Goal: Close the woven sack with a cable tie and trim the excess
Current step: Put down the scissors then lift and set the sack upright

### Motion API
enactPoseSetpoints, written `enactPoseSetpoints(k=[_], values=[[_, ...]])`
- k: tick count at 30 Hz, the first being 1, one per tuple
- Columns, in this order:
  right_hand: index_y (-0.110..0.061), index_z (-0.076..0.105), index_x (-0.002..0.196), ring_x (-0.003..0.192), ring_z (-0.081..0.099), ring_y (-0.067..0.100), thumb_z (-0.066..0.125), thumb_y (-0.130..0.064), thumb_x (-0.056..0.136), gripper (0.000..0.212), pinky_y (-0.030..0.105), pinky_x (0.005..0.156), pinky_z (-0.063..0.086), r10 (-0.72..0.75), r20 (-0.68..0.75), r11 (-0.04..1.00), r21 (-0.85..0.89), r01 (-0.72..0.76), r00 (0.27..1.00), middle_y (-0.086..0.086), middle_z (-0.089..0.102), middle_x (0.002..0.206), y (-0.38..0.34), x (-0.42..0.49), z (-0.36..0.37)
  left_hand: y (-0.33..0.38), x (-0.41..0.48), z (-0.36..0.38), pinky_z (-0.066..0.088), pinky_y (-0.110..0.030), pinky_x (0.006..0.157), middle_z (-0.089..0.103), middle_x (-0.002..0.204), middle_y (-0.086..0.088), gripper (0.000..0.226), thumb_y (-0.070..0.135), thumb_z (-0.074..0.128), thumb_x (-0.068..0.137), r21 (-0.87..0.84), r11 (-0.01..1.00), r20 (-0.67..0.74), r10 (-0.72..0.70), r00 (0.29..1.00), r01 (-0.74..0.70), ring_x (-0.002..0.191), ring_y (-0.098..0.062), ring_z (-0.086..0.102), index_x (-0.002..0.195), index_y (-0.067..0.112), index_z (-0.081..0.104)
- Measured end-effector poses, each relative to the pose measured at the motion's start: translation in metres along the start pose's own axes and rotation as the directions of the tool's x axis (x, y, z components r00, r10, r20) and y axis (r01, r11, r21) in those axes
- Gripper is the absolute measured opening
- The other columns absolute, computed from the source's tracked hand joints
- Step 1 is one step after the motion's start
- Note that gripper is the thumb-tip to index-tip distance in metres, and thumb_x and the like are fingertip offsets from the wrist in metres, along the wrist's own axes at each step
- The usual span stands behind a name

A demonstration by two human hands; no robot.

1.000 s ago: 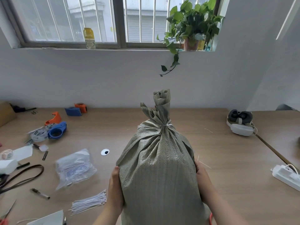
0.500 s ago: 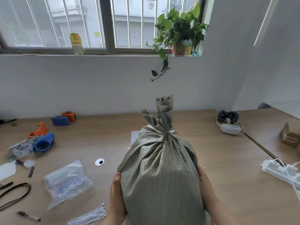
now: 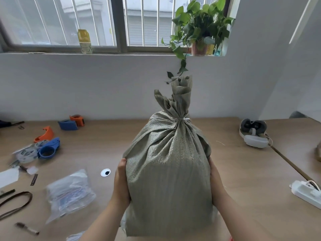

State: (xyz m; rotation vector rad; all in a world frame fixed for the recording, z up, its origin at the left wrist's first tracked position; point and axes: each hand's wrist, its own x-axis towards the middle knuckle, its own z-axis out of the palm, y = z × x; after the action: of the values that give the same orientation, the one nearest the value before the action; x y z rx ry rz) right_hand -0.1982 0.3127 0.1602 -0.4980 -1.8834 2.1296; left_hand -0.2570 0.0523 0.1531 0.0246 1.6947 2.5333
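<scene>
A grey-green woven sack (image 3: 169, 173) stands upright in front of me, lifted slightly off the wooden table (image 3: 243, 171). Its neck is gathered and cinched by a thin white cable tie (image 3: 181, 119), whose short end pokes out to the right. My left hand (image 3: 121, 183) presses flat on the sack's left side. My right hand (image 3: 215, 181) presses on its right side. Both hands clamp the sack between them.
To the left lie a clear plastic bag (image 3: 69, 192), blue and orange tape dispensers (image 3: 48, 148), a dark strap (image 3: 15, 204) and a small white disc (image 3: 105, 172). A headset (image 3: 253, 133) and a power strip (image 3: 305, 192) sit to the right. A potted plant (image 3: 199, 32) stands on the windowsill.
The sack has risen in my view and moved a little forward, held between both hands. The bundle of white ties at the lower left has slipped out of view.
</scene>
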Motion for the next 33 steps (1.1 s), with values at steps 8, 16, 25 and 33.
enactPoseSetpoints(k=[8,16,25,33], values=[[-0.029,0.071,0.119,0.118,0.063,0.023,0.041,-0.062,0.094,0.051,0.05,0.108,0.044,0.047,0.066,0.998,0.027,-0.049,0.997,0.0,0.075,0.115,-0.043,0.063,-0.01,0.017,0.043,0.05,0.052,-0.038,0.086,0.072,0.12,-0.013,0.055,0.051,0.035,0.1,0.012,1.0,-0.051,0.025,0.998,-0.025,0.106,-0.023,0.069,0.124,0.014,0.067],[-0.025,0.053,0.139,0.125,0.057,0.024,0.058,-0.069,0.056,0.094,0.052,0.111,0.042,-0.131,0.162,0.991,-0.01,0.134,0.978,0.003,0.063,0.134,-0.08,0.11,0.002,0.043,0.093,0.073,0.056,-0.021,0.067,0.079,0.1,0.002,0.054,0.05,0.027,0.102,0.07,0.995,-0.003,0.078,0.997,-0.077,0.091,-0.008,0.073,0.121,0.018,0.067],[-0.024,0.055,0.138,0.124,0.058,0.025,0.051,-0.066,0.055,0.093,0.053,0.11,0.043,-0.128,0.086,0.991,-0.036,0.131,0.988,0.004,0.064,0.134,-0.097,0.17,0.039,0.066,0.171,0.071,0.056,-0.021,0.067,0.074,0.106,-0.005,0.058,0.047,0.03,0.102,0.094,0.988,0.017,0.125,0.992,-0.126,0.093,-0.012,0.073,0.132,0.008,0.061],[-0.017,0.054,0.138,0.126,0.056,0.026,0.052,-0.064,0.049,0.101,0.053,0.11,0.042,-0.181,0.049,0.98,-0.075,0.184,0.982,0.007,0.063,0.134,-0.097,0.221,0.076,0.062,0.249,0.058,0.055,-0.023,0.068,0.076,0.089,0.005,0.044,0.047,0.032,0.1,0.062,0.993,0.013,0.104,0.995,-0.104,0.085,-0.008,0.072,0.103,0.024,0.069]])
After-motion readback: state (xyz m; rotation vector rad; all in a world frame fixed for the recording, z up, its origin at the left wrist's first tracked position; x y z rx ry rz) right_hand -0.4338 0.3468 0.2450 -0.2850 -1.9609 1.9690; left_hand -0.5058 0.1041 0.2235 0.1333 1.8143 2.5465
